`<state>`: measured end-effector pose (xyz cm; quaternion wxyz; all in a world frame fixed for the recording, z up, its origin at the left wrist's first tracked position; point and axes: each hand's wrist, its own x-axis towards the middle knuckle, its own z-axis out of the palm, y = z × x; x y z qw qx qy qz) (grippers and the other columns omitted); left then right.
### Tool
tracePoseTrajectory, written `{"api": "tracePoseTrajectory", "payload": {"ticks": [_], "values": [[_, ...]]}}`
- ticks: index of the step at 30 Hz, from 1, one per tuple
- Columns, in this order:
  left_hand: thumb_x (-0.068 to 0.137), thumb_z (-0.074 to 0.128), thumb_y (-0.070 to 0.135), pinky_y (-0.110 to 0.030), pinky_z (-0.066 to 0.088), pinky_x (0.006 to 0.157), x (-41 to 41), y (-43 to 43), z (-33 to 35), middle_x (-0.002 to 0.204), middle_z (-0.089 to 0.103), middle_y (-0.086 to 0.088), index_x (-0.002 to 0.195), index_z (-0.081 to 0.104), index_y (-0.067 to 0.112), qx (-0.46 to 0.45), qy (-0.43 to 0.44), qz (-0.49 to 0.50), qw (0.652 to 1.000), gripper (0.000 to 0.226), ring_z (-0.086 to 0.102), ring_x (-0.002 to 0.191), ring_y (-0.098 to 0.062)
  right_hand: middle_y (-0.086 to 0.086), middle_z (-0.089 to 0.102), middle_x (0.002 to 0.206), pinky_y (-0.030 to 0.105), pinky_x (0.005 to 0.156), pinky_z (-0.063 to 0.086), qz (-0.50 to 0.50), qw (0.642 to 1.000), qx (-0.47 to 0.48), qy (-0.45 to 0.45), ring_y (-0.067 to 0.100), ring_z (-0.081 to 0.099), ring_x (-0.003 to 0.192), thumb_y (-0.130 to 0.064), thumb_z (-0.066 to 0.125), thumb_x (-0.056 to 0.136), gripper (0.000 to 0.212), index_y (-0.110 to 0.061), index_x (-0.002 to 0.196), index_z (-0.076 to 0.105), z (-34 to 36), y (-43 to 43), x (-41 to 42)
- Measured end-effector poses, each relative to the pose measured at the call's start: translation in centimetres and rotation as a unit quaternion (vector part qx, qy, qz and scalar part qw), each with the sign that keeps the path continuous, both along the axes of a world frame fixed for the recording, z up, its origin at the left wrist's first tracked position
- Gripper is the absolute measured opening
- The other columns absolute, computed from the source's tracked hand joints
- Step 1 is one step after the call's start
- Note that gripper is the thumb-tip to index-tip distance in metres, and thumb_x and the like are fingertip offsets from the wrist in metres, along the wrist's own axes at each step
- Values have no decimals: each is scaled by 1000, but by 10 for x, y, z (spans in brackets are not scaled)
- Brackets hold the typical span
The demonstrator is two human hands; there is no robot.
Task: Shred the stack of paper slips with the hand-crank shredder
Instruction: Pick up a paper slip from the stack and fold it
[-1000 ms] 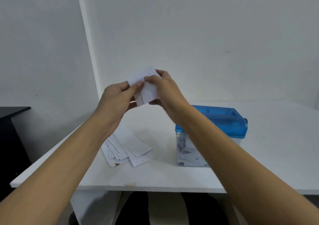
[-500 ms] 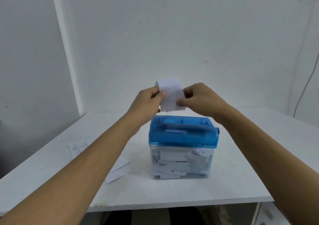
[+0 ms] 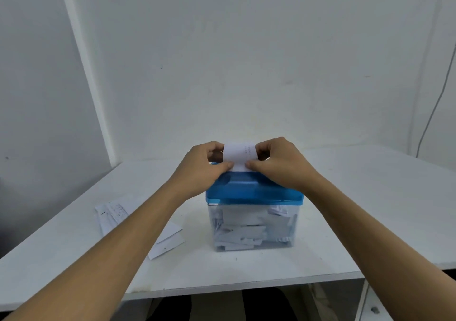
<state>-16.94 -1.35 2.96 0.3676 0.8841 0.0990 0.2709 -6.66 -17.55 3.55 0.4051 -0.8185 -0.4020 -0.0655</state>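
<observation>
While both hands, left (image 3: 204,170) and right (image 3: 281,166), pinch one slip (image 3: 238,155) upright at the blue shredder (image 3: 254,192) top, its bin already holds shreds; several slips (image 3: 116,213) wait on the table (image 3: 370,197).

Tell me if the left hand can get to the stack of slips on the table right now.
Probably, once freed: the left hand pinches a slip over the shredder, but the stack lies nearby to its left, nothing between.

Both bare forearms reach forward and converge. The left hand (image 3: 204,170) and right hand (image 3: 278,168) pinch opposite edges of a paper slip (image 3: 239,153), thumb tips nearly meeting.
</observation>
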Motion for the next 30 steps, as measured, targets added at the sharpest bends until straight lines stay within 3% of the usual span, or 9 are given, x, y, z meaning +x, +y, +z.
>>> {"api": "tracePoseTrajectory", "payload": {"ticks": [5, 9, 13, 16, 19, 22, 25, 27, 30], "values": [[92, 71, 28, -23, 48, 90, 4, -8, -2, 121, 62, 9, 130, 56, 23, -19, 38, -21, 999, 42, 57, 110, -10, 1, 74, 81, 42, 73, 58, -15, 999, 27, 23, 23, 68, 79, -23, 70, 82, 11, -16, 87, 76, -2, 0, 4], [91, 70, 31, -26, 52, 88, 7, -13, -11, 123, 62, 5, 131, 54, 25, -35, 41, -27, 998, 44, 59, 110, -15, -3, 75, 88, 41, 81, 59, -2, 1000, 26, 10, 17, 69, 84, -21, 69, 83, 15, -18, 95, 77, -1, -1, 3], [69, 57, 75, -43, 49, 102, -3, -15, -32, 126, 59, 13, 131, 51, 34, -12, 22, 6, 1000, 74, 57, 117, -14, 2, 76, 85, 39, 75, 58, 13, 1000, -25, 7, 22, 69, 80, -20, 70, 83, 11, -16, 90, 77, 0, 5, 1], [58, 52, 83, -45, 48, 103, -3, -12, -34, 125, 60, 14, 125, 52, 38, -24, 21, 8, 999, 80, 57, 117, -14, 6, 75, 84, 41, 69, 58, -4, 998, -55, -2, 25, 69, 78, -22, 69, 80, 17, -10, 89, 77, -4, 10, 2], [62, 52, 80, -45, 46, 104, -3, -13, -29, 128, 58, 12, 123, 48, 39, -3, 49, 8, 999, 73, 56, 118, -16, 6, 75, 85, 40, 69, 58, -11, 997, -72, -3, 22, 69, 76, -27, 70, 81, 21, -10, 91, 77, -3, 7, 5], [87, 62, 55, -42, 46, 102, -2, -15, -20, 121, 58, 9, 125, 53, 29, 48, 78, 18, 996, 48, 55, 110, -17, 11, 72, 77, 36, 56, 48, -16, 997, -74, 0, 16, 54, 59, -27, 71, 80, 23, -6, 87, 76, -3, 6, 3], [78, 61, 48, -42, 51, 95, 3, -18, -13, 113, 63, 8, 122, 57, 25, 33, 87, 13, 996, 49, 59, 105, -19, 8, 55, 61, 28, 54, 36, -20, 998, -59, 19, 14, 42, 55, -24, 71, 81, 26, 2, 78, 69, -3, 5, 4], [71, 62, 50, -38, 55, 90, 4, -20, -20, 110, 66, 11, 119, 60, 28, -18, 51, 13, 998, 52, 63, 103, -15, 12, 55, 63, 30, 57, 37, -16, 998, -57, 22, 14, 42, 57, -26, 71, 80, 28, 2, 81, 70, -4, 5, 6], [84, 75, 41, -28, 56, 80, 6, -19, -33, 103, 70, 13, 115, 66, 26, -43, -25, 28, 998, 35, 66, 97, -10, 15, 63, 70, 30, 58, 38, -7, 998, -68, 13, 13, 43, 58, -30, 70, 82, 29, -1, 87, 74, -4, 6, 7]]}}
